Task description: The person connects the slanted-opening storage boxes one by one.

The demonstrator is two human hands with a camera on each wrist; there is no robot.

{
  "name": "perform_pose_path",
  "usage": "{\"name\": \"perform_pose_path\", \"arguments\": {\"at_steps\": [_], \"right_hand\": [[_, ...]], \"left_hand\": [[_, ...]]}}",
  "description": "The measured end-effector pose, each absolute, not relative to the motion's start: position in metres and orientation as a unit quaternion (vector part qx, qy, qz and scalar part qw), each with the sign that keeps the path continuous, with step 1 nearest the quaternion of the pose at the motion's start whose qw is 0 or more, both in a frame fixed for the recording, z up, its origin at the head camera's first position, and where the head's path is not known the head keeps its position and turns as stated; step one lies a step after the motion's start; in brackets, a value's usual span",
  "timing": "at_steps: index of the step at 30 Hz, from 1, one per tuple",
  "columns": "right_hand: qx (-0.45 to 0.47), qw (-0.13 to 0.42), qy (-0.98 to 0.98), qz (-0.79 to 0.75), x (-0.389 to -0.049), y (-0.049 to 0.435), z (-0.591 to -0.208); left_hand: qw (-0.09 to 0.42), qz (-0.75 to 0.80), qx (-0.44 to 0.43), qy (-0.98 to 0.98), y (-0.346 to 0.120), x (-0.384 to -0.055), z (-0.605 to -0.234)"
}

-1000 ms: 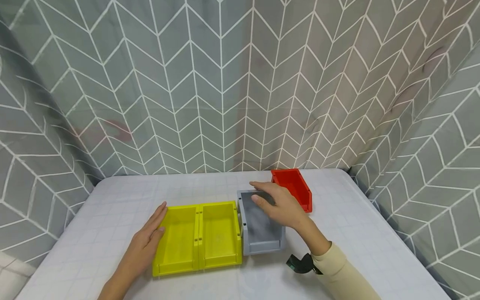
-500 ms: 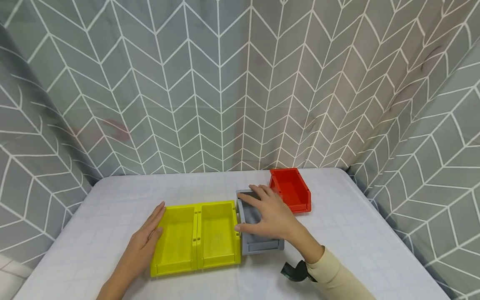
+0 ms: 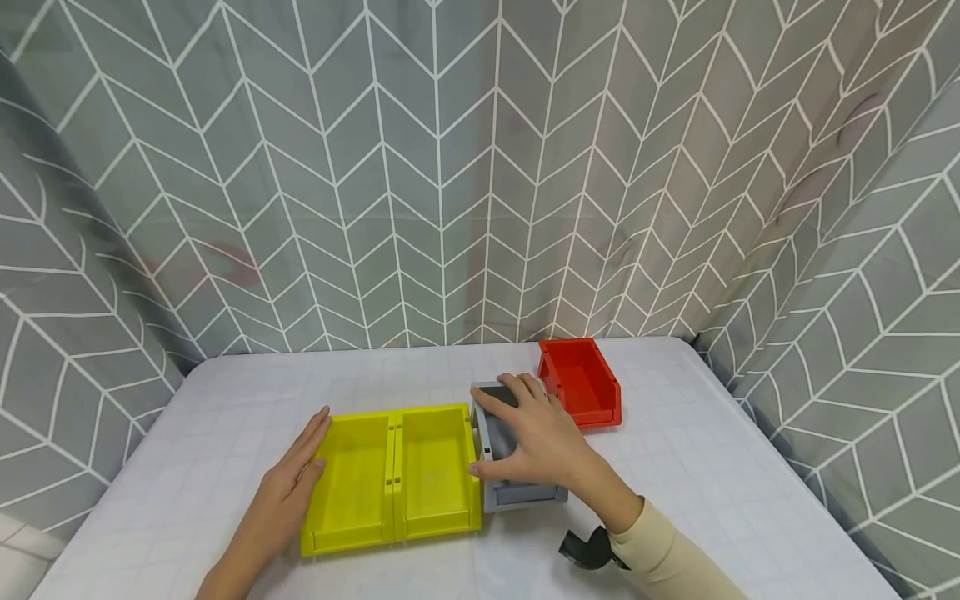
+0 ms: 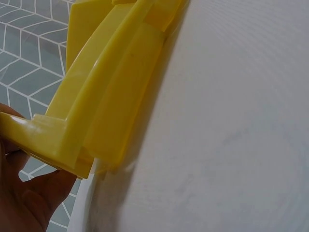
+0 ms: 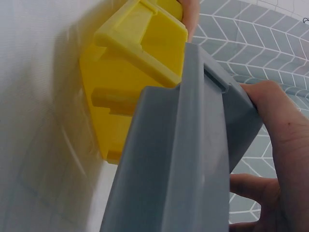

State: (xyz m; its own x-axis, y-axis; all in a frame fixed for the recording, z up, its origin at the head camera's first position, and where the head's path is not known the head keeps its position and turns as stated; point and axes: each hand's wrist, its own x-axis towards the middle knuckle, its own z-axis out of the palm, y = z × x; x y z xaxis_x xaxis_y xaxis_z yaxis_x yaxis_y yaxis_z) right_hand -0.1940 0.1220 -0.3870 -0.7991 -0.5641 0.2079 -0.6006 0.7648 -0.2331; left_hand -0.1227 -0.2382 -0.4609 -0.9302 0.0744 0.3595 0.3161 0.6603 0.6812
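Observation:
Two yellow bins (image 3: 351, 475) (image 3: 437, 475) stand side by side on the table. My left hand (image 3: 288, 483) rests against the left bin's outer wall, fingers straight and thumb near the rim. In the left wrist view, fingertips touch the yellow bin (image 4: 91, 96) at its edge. A grey bin (image 3: 521, 496) stands right beside the right yellow bin. Over it my right hand (image 3: 536, 437) is spread, its index finger reaching to the far left corner and its thumb at the left rim, by the seam. It covers much of the grey bin's inside. In the right wrist view the thumb touches the grey bin (image 5: 193, 145).
A red bin (image 3: 581, 379) stands behind and to the right of the grey one. A black strap piece (image 3: 588, 550) hangs by the right sleeve (image 3: 660, 542). Patterned grey curtains (image 3: 450, 167) enclose the white table (image 3: 262, 383) at the back and sides.
My right hand has shifted left and lower over the grey bin; its thumb has moved from above the bin's inside to the left rim. The left hand and bins stay about where they were.

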Motion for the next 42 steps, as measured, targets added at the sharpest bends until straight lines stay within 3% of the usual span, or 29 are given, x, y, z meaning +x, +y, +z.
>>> {"name": "perform_pose_path", "arguments": {"at_steps": [42], "right_hand": [[0.311, 0.055, -0.939, 0.137, -0.193, 0.117, -0.398]], "left_hand": [[0.153, -0.393, -0.105, -0.900, -0.237, -0.124, -0.463]]}}
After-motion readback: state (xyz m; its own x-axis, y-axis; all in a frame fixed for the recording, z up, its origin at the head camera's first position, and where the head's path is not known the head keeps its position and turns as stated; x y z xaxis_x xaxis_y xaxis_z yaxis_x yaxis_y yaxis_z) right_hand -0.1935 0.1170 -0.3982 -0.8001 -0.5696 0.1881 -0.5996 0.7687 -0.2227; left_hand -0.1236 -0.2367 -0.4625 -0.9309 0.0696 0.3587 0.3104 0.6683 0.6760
